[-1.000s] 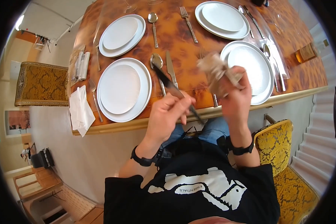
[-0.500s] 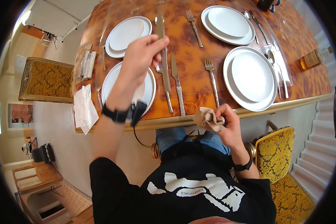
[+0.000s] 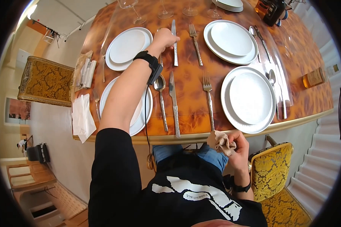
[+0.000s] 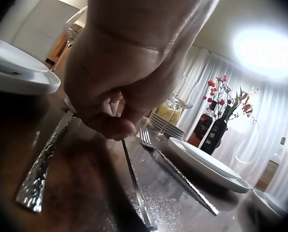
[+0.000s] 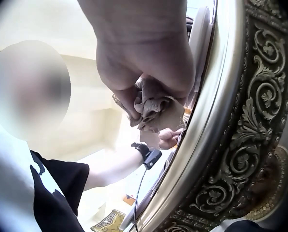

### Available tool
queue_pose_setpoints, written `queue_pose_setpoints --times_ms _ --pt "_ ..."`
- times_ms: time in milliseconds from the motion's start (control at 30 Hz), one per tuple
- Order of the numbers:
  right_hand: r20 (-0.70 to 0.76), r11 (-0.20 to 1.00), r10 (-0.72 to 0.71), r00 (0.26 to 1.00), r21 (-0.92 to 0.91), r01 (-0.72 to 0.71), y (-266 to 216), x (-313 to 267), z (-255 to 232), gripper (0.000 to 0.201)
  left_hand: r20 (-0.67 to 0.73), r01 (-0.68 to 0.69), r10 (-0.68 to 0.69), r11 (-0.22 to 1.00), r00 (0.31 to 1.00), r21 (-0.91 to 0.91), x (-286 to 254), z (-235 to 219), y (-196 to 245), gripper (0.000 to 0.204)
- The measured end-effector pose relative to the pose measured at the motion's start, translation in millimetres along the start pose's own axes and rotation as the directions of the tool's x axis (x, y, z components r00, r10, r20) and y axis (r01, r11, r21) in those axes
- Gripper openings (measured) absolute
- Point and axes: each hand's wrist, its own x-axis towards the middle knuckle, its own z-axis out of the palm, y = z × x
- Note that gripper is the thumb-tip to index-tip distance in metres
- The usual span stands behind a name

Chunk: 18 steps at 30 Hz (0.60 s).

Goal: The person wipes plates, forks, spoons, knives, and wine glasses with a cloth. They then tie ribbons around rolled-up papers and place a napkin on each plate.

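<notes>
In the head view my left hand [image 3: 165, 39] reaches over the table, its fingers at a knife [image 3: 175, 49] lying between the far left plate [image 3: 127, 45] and a fork [image 3: 196, 43]. The left wrist view shows the left hand [image 4: 129, 72] with thumb and finger pinching the same knife [image 4: 136, 188], handle on the tabletop. A spoon [image 4: 42, 169] lies to one side, a fork [image 4: 182, 179] to the other. My right hand [image 3: 239, 153] grips a crumpled beige cloth [image 3: 224, 143] at the table's near edge; the right wrist view also shows this cloth [image 5: 156, 106].
Nearer on the table lie a spoon [image 3: 160, 94], a knife [image 3: 174, 106] and a fork [image 3: 208, 94], beside a plate [image 3: 250, 98]. Wine glasses [image 3: 165, 13] stand at the back. A bottle [image 3: 313, 78] is at the right, napkins [image 3: 84, 117] at the left.
The knife has gone from in front of me out over the table and now lies down, with my left hand at its far part. My right hand keeps the cloth near the edge.
</notes>
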Motion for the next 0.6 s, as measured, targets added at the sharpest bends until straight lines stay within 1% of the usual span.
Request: queue_pose_setpoints --times_ms 67,133,200,333,400,433,467,533,567,600 --pt "0.002 1.000 0.014 1.000 0.007 -0.014 -2.3 1.7 -1.2 0.027 -0.035 0.004 -0.001 0.998 0.999 0.070 0.3 1.6 -0.6 0.026" --pt "0.030 0.999 0.048 0.998 0.019 -0.048 -6.0 3.2 -0.2 0.027 -0.050 0.009 -0.006 0.998 0.999 0.061 7.7 2.3 -4.8 0.027" --pt "0.040 0.997 0.065 0.997 0.040 -0.067 -3.6 4.3 1.0 0.027 -0.086 -0.059 0.085 0.959 0.993 0.276 8.4 1.2 -6.7 0.030" --pt "0.052 0.997 0.073 0.996 0.028 -0.075 1.8 6.9 3.3 0.028 -0.121 -0.071 0.114 0.946 0.986 0.315 -1.2 1.5 -6.6 0.035" --pt "0.063 0.997 0.073 0.995 0.008 -0.074 3.1 4.8 4.5 0.028 -0.152 -0.115 0.184 0.921 0.971 0.373 -2.2 2.5 -9.9 0.040" --pt "0.058 0.997 0.072 0.996 -0.007 -0.072 3.1 3.7 5.1 0.028 -0.196 -0.153 0.266 0.878 0.944 0.454 -2.2 4.8 -12.4 0.042" --pt "0.051 0.997 0.069 0.996 -0.022 -0.068 2.9 2.3 5.5 0.028 -0.202 -0.153 0.267 0.880 0.942 0.451 -2.6 6.2 -15.5 0.042" --pt "0.048 0.998 0.053 0.997 -0.030 -0.052 2.6 -1.5 6.4 0.028 -0.227 -0.192 0.378 0.798 0.897 0.571 -6.9 8.4 -16.7 0.044" --pt "0.045 0.999 0.041 0.998 -0.031 -0.040 2.2 -3.7 6.9 0.028 -0.232 -0.193 0.381 0.800 0.895 0.568 -9.9 7.3 -15.1 0.044" --pt "0.046 0.999 0.037 0.998 -0.035 -0.035 1.3 -6.2 7.6 0.028 -0.171 -0.159 0.279 0.849 0.945 0.503 -13.0 5.3 -13.7 0.045"
